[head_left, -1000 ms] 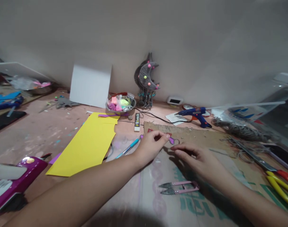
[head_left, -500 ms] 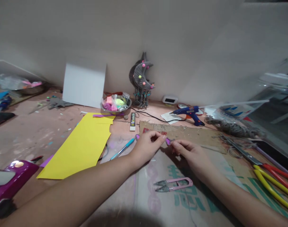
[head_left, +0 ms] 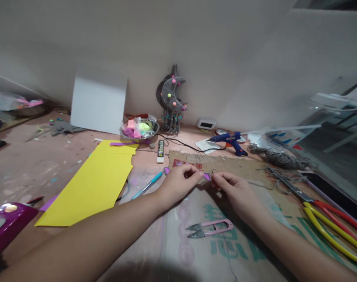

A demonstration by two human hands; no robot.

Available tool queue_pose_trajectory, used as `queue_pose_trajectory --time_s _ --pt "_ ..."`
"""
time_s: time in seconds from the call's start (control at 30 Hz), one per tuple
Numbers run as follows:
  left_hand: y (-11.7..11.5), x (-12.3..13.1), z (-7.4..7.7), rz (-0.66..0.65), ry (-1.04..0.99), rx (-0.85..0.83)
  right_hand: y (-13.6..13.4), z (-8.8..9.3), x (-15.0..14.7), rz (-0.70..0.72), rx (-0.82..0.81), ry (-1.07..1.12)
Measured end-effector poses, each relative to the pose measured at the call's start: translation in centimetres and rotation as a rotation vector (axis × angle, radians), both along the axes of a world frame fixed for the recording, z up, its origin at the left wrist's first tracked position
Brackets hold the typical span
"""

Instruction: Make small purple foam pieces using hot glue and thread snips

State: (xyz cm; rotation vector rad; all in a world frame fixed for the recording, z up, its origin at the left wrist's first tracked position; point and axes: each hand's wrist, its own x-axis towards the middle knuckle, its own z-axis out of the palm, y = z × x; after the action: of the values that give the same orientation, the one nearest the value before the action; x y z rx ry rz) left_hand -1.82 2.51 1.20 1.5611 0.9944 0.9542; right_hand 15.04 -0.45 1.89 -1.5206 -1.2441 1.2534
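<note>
My left hand (head_left: 178, 182) pinches a small purple piece (head_left: 207, 176), apparently paper or foam, between thumb and fingertips. Thin grey yarn (head_left: 212, 171) shows at the right end of that piece, where the closed thumb and fingers of my right hand (head_left: 233, 190) grip it. The fingers partly cover both. Below the hands, pink thread snips (head_left: 219, 227) lie with their blades pointing left. A blue pen (head_left: 148, 185) rests by my left wrist, and another small purple piece (head_left: 166, 170) with a grey edge is near its tip.
Yellow card (head_left: 90, 180) lies to the left, beside a magenta tool (head_left: 12, 221). Behind are a metal bowl of colourful clay (head_left: 139, 129), a grey moon ornament (head_left: 171, 96) and a blue glue gun (head_left: 228, 140). Grey yarn (head_left: 278, 157) and large scissors (head_left: 310, 202) lie right.
The view has turned slightly right, so most things sit further left in the picture. Both hands keep their pinch, and slightly more of the purple piece's face shows.
</note>
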Motion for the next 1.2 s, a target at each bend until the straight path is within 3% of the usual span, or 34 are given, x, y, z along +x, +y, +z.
queue_pose_trajectory --time_s 0.13,0.23,0.3,0.37,0.47,0.53,0.63,0.77,0.97,1.2 --pt "0.3 0.1 -0.5 0.027 -0.071 -0.021 0.2 0.3 0.9 0.026 0.131 -0.158" --pt "0.5 0.1 -0.8 0.057 -0.121 -0.061 -0.2 1.8 1.9 -0.063 0.400 -0.474" --pt "0.7 0.1 -0.9 0.063 -0.127 -0.080 -1.2 3.0 2.5 -0.026 0.590 -0.587" --pt "0.7 0.1 -0.8 0.075 -0.122 -0.090 -2.5 3.9 2.6 0.253 0.665 -0.645" --pt "0.7 0.1 -0.7 0.094 -0.125 -0.085 -4.4 3.9 2.1 0.748 0.628 -0.752" --pt "0.7 0.2 -0.6 0.097 -0.129 -0.079 -5.2 3.0 1.8 0.861 0.671 -0.870" --pt "0.6 0.2 -0.7 0.097 -0.123 -0.075 -5.6 1.3 1.4 0.858 0.784 -0.995" --pt "0.7 0.3 -1.0 0.109 -0.109 -0.069 -5.0 0.2 1.3 0.861 0.797 -1.091" --pt "0.7 0.2 -1.1 0.110 -0.106 -0.081 -2.5 0.8 1.9 0.490 0.716 -1.031" --pt "0.5 0.1 -0.8 0.105 -0.023 -0.073 -1.5 -0.1 3.3 0.389 0.799 -1.066"
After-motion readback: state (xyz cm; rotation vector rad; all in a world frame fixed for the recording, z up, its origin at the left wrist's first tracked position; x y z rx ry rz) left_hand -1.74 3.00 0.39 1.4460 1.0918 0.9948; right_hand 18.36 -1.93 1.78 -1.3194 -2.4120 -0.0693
